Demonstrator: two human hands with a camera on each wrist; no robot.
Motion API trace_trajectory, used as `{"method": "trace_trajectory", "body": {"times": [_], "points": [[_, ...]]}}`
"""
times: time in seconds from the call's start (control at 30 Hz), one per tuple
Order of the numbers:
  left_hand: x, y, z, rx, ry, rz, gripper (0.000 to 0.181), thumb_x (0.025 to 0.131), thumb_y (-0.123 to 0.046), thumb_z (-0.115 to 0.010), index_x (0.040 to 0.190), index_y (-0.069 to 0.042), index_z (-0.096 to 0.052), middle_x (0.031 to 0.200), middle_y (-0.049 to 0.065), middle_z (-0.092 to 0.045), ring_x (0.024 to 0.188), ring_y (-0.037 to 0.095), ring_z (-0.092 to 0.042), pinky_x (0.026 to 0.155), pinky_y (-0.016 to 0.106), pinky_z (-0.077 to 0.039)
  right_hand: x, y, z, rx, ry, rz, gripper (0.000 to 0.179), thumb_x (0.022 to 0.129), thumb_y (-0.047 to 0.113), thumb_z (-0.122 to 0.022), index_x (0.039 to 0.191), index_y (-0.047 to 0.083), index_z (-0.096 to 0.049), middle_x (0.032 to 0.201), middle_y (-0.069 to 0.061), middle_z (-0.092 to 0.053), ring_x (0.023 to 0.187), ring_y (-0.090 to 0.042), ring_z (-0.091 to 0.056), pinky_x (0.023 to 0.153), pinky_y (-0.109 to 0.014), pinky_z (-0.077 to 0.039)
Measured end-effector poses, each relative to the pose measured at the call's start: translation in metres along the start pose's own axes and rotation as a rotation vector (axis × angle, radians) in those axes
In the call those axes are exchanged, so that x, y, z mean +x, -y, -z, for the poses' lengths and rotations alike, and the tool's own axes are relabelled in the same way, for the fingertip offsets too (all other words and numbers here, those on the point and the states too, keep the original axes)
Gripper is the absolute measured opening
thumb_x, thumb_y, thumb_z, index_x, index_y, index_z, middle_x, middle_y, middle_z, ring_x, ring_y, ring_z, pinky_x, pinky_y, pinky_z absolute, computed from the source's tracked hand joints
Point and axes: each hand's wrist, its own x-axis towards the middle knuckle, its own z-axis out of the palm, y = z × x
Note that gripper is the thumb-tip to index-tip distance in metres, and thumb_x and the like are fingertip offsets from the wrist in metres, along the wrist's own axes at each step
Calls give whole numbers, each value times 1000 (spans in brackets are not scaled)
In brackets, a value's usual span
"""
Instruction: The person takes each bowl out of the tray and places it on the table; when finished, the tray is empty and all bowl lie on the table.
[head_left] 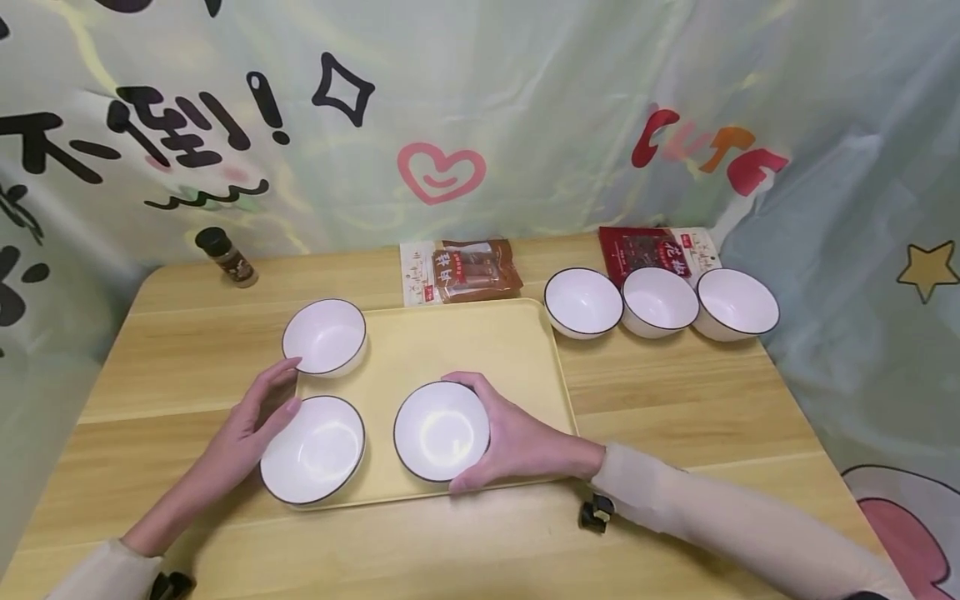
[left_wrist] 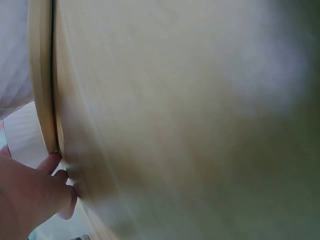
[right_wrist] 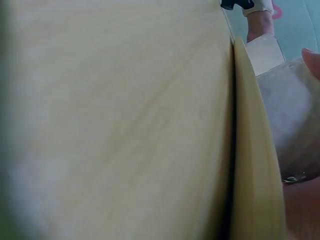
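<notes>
My right hand [head_left: 517, 433] grips a white bowl [head_left: 441, 432] with a dark rim by its right side, thumb at the front and fingers behind. This bowl is over the front middle of the pale yellow tray [head_left: 480, 342]. In the right wrist view its patterned outer wall [right_wrist: 287, 110] shows beyond the tray edge. At the tray's left side, my left hand [head_left: 251, 425] has its fingers loosely bent, index fingertip by the rear-left bowl [head_left: 326, 337] and thumb at the rim of the front-left bowl [head_left: 313, 450]. Its fingers [left_wrist: 50, 162] reach the tray edge in the left wrist view.
Three more white bowls [head_left: 583, 302] stand in a row at the back right. Behind them lies a red spice packet [head_left: 645, 250]; a brown packet [head_left: 476, 271] lies behind the tray. A black-capped spice jar [head_left: 227, 258] lies at the back left. A printed curtain [head_left: 540, 108] hangs behind the table.
</notes>
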Motion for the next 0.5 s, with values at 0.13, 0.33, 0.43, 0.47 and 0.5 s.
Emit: {"method": "trace_trajectory", "body": {"times": [0.13, 0.33, 0.43, 0.47, 0.5], "points": [[0, 1, 0, 7, 5, 2, 62, 117, -24, -55, 173, -32, -29, 169, 18, -38, 155, 43, -30, 123, 34, -22, -2, 2, 2, -11, -29, -10, 123, 69, 26, -107, 163, 35, -29, 155, 6, -49, 131, -19, -59, 110, -43, -50], [0, 2, 0, 16, 8, -7, 61, 117, -24, -55, 172, -34, -30, 169, 16, -38, 155, 42, -31, 112, 14, -24, -2, 8, 11, -11, -109, 14, 122, 68, 22, -106, 163, 30, -30, 158, 3, -47, 134, -23, -57, 108, -46, -52], [0, 2, 0, 18, 9, -9, 61, 117, -24, -55, 173, -34, -30, 169, 17, -38, 155, 43, -31, 113, 15, -24, -3, 11, 17, -29, -151, 17, 123, 67, 20, -107, 163, 29, -31, 158, 1, -47, 134, -24, -57, 108, -46, -52], [0, 2, 0, 18, 9, -8, 62, 117, -25, -55, 173, -34, -30, 169, 17, -38, 155, 43, -31, 115, 17, -24, -4, 12, 20, -33, -163, 19, 123, 67, 20, -107, 163, 28, -31, 158, 0, -47, 135, -25, -57, 108, -47, -52], [0, 1, 0, 18, 11, -7, 62, 117, -25, -55, 173, -34, -29, 169, 17, -38, 155, 43, -31, 117, 20, -24, -4, 13, 22, -42, -177, 19, 123, 66, 20, -107, 163, 28, -31, 158, 0, -47, 134, -26, -57, 108, -48, -52]]}}
